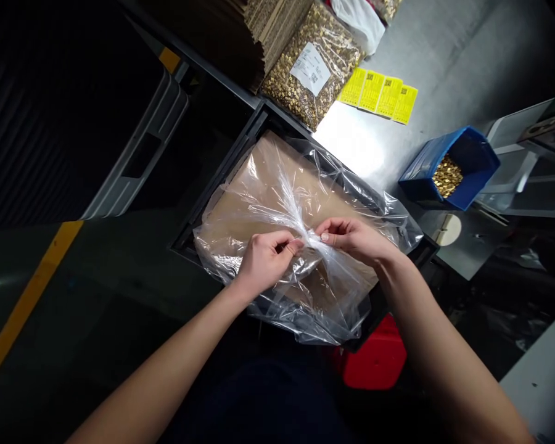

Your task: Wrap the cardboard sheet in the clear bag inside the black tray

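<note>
A clear plastic bag (287,200) lies gathered into a twisted knot over brown cardboard (268,163) inside a black crate (217,179). My left hand (271,256) pinches the plastic just left of the knot, its fingers curled. On the right of the knot, my right hand (349,237) has thumb and fingertips closed on the gathered plastic. Loose, crinkled film spreads over the crate's front and right edges. The fingertips hide part of the knot.
Past the crate, a metal table (439,55) bears a bag of small brass parts (282,80), yellow labels (380,94) and stacked cardboard (275,28). A blue bin (478,163) with brass pieces stands at the right. Below is a red container (377,357); a grey case (132,160) stands left.
</note>
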The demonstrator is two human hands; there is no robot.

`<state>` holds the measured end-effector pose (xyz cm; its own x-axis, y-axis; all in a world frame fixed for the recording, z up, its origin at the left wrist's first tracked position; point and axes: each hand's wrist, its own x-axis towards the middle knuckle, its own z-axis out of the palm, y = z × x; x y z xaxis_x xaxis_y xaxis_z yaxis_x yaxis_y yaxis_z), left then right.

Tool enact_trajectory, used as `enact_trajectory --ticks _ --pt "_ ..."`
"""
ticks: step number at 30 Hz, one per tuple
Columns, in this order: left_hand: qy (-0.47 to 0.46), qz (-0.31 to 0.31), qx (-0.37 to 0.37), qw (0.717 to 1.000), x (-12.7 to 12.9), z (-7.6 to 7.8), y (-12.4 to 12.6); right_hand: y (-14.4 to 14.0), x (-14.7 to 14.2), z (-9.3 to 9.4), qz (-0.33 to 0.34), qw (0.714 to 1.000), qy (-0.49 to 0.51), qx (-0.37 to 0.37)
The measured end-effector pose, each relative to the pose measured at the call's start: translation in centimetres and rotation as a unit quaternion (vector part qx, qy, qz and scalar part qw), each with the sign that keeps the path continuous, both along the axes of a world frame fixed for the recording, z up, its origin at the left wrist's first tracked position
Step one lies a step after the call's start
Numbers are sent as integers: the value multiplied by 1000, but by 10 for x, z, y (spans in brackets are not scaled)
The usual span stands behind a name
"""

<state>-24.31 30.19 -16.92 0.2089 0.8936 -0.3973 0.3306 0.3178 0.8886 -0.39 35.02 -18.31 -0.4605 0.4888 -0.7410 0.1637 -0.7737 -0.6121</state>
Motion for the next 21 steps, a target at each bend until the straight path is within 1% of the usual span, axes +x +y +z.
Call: enact_trajectory --ticks 1,2,3,5,6,7,8,9,10,11,12,13,15,17,19,20,21 --pt "1 20 -16 1000 1 -1 -4 0 2 3 15 996 -67 52" --pt "8 36 -38 999 1 -5 -8 0 5 4 30 983 -145 111" --pt "24 47 -61 997 1 -10 -12 0 7 3 45 958 -227 170" --pt "79 54 -104 990 0 -24 -16 -2 12 -3 78 887 -369 266" --pt "114 54 -118 985 0 -33 -18 -3 15 -7 95 856 -415 293" --pt "149 54 -125 979 -1 -41 -19 -4 17 -12 107 834 -446 308" --pt "178 55 -124 975 -1 -48 -19 -4 19 -16 112 822 -462 312" --pt "201 55 -116 971 -2 -52 -18 -5 21 -19 114 818 -471 311" --pt "220 49 -105 969 -3 -53 -18 -6 21 -18 111 818 -475 305" --pt "234 39 -90 967 -3 -52 -18 -7 21 -14 105 820 -476 298" --pt "243 27 -75 967 -4 -47 -19 -10 18 -7 97 826 -470 295" --pt "246 13 -63 967 -5 -39 -20 -13 15 2 90 835 -454 298" --pt "239 -32 -25 970 -4 -18 -23 -23 4 26 83 855 -396 324" --pt "221 -96 53 969 -1 3 -25 -35 -7 46 84 870 -332 354" --pt "189 -159 147 958 5 18 -23 -44 -13 56 91 895 -270 344" --pt "163 -177 178 954 9 22 -20 -46 -13 56 93 912 -235 322" --pt "125 -182 189 957 12 24 -16 -47 -12 54 95 928 -202 297"
